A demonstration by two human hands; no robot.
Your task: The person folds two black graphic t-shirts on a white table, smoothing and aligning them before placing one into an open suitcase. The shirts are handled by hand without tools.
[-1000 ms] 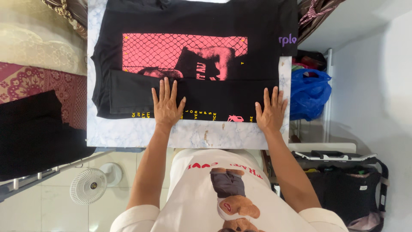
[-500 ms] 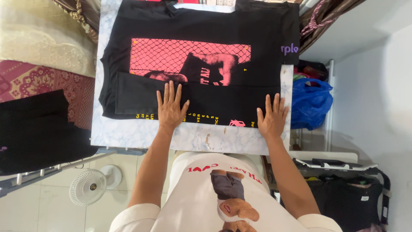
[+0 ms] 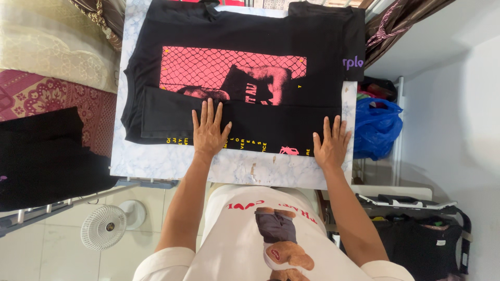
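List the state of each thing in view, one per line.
black T-shirt: spread flat on the table, bottom edge folded up over the pink print.
left hand: flat, fingers spread, pressing the fold.
right hand: flat, pressing the fold's other end.
blue plastic bag: crumpled beside the table.
white fan: on the floor; running or not, cannot tell.

shirt (image 3: 245, 83) | black, pink mesh-pattern print, yellow lettering at hem | flat on tabletop (image 3: 156, 161), near edge folded up, both palms pressing fold
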